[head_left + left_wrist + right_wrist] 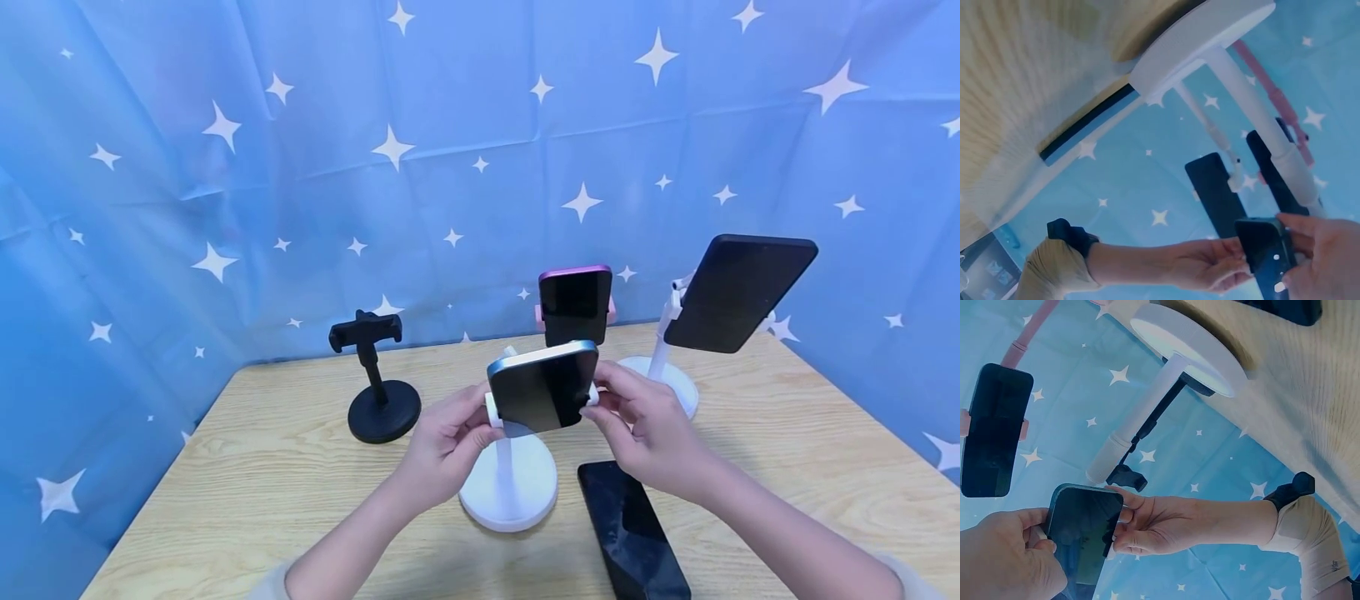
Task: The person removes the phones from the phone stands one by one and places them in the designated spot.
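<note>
A smartphone with a light blue edge (547, 385) sits sideways in the clamp of a white phone stand (508, 492), its dark screen facing me. At the clamp's left end, my left hand (448, 446) pinches the white clamp arm, thumb below and fingers behind. On the opposite side my right hand (652, 425) pinches the other clamp arm by the phone's edge. Both hands also show around the phone (1085, 537) in the right wrist view. The fingers behind the phone are partly hidden.
A black phone (633, 533) lies on the wooden table (300, 492) beside the stand's base. Behind stand a pink holder with a phone (576, 304) and a white stand bearing a tablet (738, 292). An unloaded black phone stand (382, 408) is at left, before a starry blue curtain (322, 192).
</note>
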{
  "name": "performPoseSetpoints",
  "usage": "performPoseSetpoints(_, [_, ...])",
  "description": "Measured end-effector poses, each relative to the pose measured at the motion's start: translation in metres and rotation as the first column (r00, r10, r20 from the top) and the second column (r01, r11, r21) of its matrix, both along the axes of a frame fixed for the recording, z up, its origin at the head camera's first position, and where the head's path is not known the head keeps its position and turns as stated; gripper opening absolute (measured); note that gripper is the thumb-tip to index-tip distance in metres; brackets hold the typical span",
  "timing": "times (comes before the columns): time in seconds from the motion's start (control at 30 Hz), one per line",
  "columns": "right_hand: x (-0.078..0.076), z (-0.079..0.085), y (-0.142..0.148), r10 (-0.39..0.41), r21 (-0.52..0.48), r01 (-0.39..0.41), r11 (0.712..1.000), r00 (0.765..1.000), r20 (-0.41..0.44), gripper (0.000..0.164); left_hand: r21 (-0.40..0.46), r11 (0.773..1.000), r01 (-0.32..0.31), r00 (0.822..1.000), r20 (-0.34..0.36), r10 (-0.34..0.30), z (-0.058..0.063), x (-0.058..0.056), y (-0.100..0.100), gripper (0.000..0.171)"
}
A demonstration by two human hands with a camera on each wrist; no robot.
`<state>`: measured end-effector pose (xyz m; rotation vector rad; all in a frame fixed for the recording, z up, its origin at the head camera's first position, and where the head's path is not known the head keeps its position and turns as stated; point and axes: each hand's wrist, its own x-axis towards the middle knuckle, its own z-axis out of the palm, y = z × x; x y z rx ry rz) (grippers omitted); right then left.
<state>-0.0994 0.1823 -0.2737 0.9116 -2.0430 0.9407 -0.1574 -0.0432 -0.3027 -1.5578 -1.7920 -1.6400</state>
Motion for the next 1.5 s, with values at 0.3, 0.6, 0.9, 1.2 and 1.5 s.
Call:
performPoseSetpoints(0.3, [0.006, -0.006, 0.006, 0.013, 0.014, -0.013, 1.000, 1.000, 0.019, 0.023, 0.036, 0.997, 0.067, 0.997, -0.036, -0.066, -0.004, 0.004, 0.006, 0.045])
performPoseSetpoints(0.6, [0.012, -0.007, 0.010, 0.034, 0.011, -0.035, 0.999, 0.997, 0.065, 0.033, 0.049, 0.994, 0.095, 0.995, -0.049, -0.093, -0.006, 0.005, 0.010, 0.043])
performPoseSetpoints(0.9, [0.012, -0.009, 0.010, 0.091, -0.035, -0.088, 0.996, 0.991, 0.096, 0.037, 0.022, 0.997, 0.071, 0.997, -0.030, -0.070, -0.007, 0.007, 0.010, 0.043])
performPoseSetpoints(1.2, [0.012, -0.009, 0.011, 0.111, -0.055, -0.105, 0.993, 0.987, 0.115, 0.042, 0.007, 0.998, 0.064, 0.998, -0.015, -0.064, -0.008, 0.008, 0.009, 0.049])
performPoseSetpoints(1.5, [0.013, -0.010, 0.013, 0.131, -0.086, -0.123, 0.989, 0.986, 0.099, 0.049, -0.019, 0.996, 0.086, 0.996, -0.010, -0.086, 0.000, 0.004, 0.005, 0.042])
